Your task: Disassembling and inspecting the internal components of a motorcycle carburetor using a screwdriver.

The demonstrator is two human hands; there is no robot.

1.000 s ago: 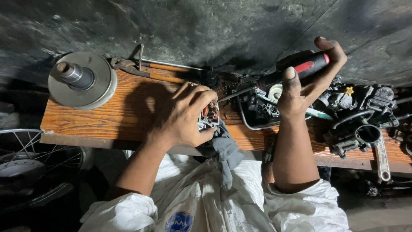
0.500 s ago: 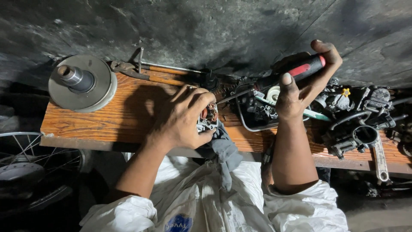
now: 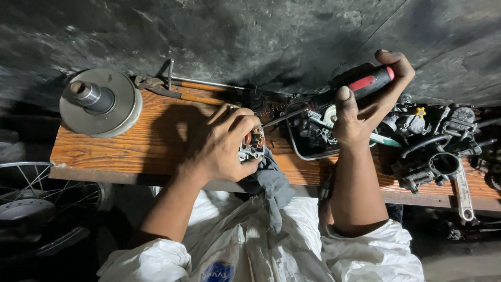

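small metal engine part point(image 3: 253, 144) sits at the middle of the frame on the front edge of the wooden bench point(image 3: 151, 146), with the left hand point(image 3: 222, 146) curled closed around it and a grey rag point(image 3: 271, 185) hanging just below. the right hand point(image 3: 365, 112), right of centre, is wrapped shut on a red-and-black screwdriver point(image 3: 360, 86) whose shaft points left toward the part. a round metal pulley point(image 3: 99, 104) rests at upper left, and a carburetor point(image 3: 433, 151) and a wrench point(image 3: 463, 196) lie at right.

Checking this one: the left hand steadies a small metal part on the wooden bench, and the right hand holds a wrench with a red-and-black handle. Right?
Not quite. In the head view the right hand holds a screwdriver with a red-and-black handle, not a wrench. The left hand does steady the small metal part on the wooden bench.
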